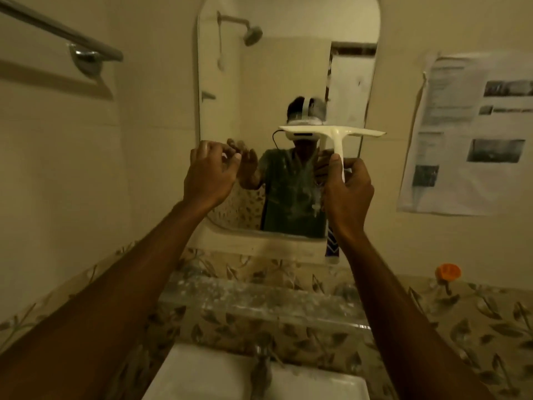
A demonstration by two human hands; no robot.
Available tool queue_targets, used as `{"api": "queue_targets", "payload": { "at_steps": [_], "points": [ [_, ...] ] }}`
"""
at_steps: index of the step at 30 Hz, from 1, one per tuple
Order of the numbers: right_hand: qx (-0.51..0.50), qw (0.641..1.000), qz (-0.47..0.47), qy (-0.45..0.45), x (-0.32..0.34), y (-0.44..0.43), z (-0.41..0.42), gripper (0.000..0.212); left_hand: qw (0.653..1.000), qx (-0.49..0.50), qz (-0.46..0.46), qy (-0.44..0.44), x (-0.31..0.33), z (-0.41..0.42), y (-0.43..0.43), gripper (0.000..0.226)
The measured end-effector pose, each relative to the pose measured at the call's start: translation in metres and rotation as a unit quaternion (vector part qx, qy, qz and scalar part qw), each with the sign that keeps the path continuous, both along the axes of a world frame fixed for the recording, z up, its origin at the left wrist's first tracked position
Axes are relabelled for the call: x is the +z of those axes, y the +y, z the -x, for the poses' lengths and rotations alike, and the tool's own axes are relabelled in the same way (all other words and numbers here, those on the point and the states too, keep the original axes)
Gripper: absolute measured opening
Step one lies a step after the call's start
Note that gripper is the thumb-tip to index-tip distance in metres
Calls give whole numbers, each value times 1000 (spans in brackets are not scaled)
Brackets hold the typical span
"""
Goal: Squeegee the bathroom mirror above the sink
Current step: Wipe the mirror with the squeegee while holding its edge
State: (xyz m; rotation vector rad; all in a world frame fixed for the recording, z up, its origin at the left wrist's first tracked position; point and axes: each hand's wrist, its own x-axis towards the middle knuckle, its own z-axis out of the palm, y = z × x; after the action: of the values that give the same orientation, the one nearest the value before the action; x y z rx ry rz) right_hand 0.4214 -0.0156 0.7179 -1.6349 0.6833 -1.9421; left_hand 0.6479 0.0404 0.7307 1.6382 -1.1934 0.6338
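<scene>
A: Where is the squeegee (336, 140) now?

B: Up in front of the mirror (259, 82), about halfway up the glass toward its right side, blade level. The right hand (347, 192) pinches the white handle between thumb and curled fingers. Whether the blade actually touches the glass, I cannot tell.

A: And the other hand?

B: The left hand (209, 171) hangs near the glass at the mirror's left edge, fingers loosely curled, holding nothing.

A: How much is done?

B: Hard to judge. The lower glass shows pale smears and a whitish drip below the handle, so I'd say that part is not wiped. The upper part looks cleaner, though the picture is dim and soft. My guess is mid-task, with the bottom half left.

A: Any writing to read?

B: A paper sheet (467, 134) with text and small photos hangs on the wall to the right; the print is too blurred to read. No brand shows on the squeegee. Below sit a glass shelf (259, 298), the sink (202, 376), and an orange cap (448, 271).
</scene>
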Motion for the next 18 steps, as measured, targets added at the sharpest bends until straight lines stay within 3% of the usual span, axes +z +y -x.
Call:
{"api": "queue_targets", "payload": {
  "at_steps": [5, 12, 18],
  "points": [
    [-28, 996, 80, -1, 75, -30, -9, 20, 997, 39, 57, 29, 51, -31, -29, 37],
    [-184, 972, 140, 28, 157, -53, -13, 26, 979, 22, 186, 76, 89, -54, -48, 31],
    [-291, 939, 169, 74, 198, -57, -15, 32, 975, 9, 197, 105, 108, -80, -53, 30]
  ]
}}
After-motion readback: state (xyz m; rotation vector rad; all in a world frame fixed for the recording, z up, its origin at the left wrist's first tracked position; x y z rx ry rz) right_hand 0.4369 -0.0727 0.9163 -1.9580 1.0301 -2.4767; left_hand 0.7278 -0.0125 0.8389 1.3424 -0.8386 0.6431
